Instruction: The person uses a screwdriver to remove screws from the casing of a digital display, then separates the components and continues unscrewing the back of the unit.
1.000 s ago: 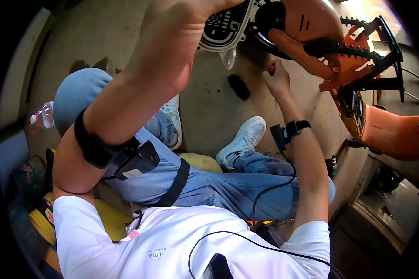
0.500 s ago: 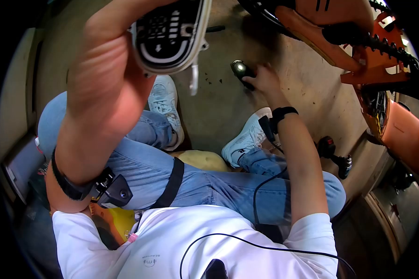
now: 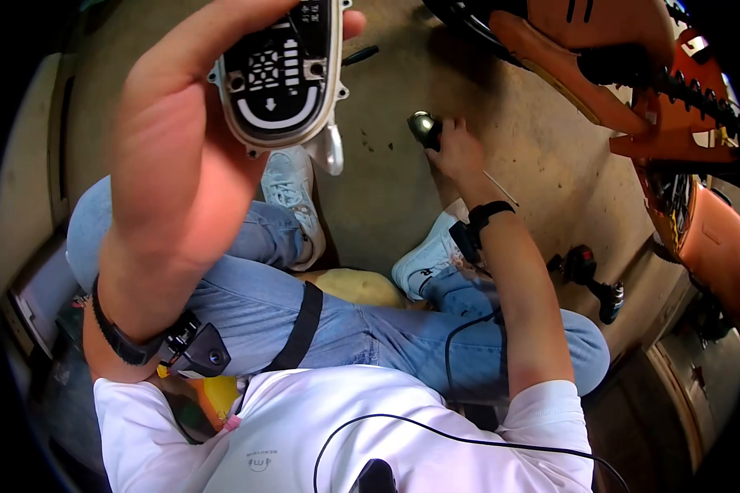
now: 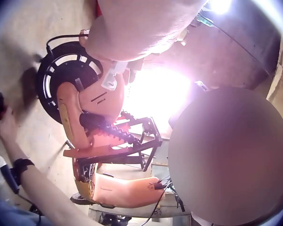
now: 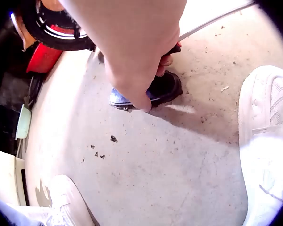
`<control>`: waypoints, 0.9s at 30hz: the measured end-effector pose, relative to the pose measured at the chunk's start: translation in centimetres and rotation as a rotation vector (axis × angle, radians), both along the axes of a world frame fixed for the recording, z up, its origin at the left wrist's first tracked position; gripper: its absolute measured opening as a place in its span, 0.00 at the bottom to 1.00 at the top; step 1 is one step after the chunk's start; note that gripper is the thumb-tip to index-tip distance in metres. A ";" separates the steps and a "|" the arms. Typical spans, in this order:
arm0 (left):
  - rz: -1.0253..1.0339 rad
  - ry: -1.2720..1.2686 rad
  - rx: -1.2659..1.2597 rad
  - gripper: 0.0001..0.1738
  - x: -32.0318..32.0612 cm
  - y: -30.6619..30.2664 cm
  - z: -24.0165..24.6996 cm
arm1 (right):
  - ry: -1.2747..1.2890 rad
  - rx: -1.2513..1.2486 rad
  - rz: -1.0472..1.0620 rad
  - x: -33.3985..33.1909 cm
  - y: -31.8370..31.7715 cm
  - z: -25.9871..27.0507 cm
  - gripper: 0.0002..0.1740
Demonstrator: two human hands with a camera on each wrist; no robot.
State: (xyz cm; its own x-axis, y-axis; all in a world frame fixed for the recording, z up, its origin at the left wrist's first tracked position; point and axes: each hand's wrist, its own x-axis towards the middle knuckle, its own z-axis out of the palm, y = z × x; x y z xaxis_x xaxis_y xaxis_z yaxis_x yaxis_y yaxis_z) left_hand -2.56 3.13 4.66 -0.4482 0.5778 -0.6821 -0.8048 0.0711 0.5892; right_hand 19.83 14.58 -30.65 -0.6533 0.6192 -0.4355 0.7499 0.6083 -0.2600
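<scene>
My left hand grips an oval display panel, black-faced with white symbols and a pale rim, raised at upper left in the head view. A pale tab hangs from its edge. Down at the floor, my right hand holds a dark oval piece with a shiny domed end. In the right wrist view, the thumb lies against this dark piece. A screwdriver is in the same hand, its thin shaft pointing away and a bit of red handle showing; the palm hides the rest.
An orange scooter with black springs stands at right. A red and black power drill lies on the floor by the right knee. A black-handled item lies beyond the panel. Farther off are a red basin and a pale green bowl.
The left hand has brought the panel left and nearer, away from the scooter. The right hand has moved to the dark oval piece on the floor and taken hold of it.
</scene>
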 end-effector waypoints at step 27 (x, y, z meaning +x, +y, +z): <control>-0.333 0.126 0.466 0.30 2.6 -3.5 -6.3 | 0.957 -0.977 -0.405 -1.3 -3.0 30.2 0.27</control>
State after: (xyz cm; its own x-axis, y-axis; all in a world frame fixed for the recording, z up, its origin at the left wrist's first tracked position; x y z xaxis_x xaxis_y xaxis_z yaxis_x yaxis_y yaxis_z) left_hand 0.06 -0.42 -1.61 -0.2523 0.9277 -0.2751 -0.7052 0.0183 0.7088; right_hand 18.53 11.62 -0.40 -0.7878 0.5443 -0.2884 0.1247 -0.3176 -0.9400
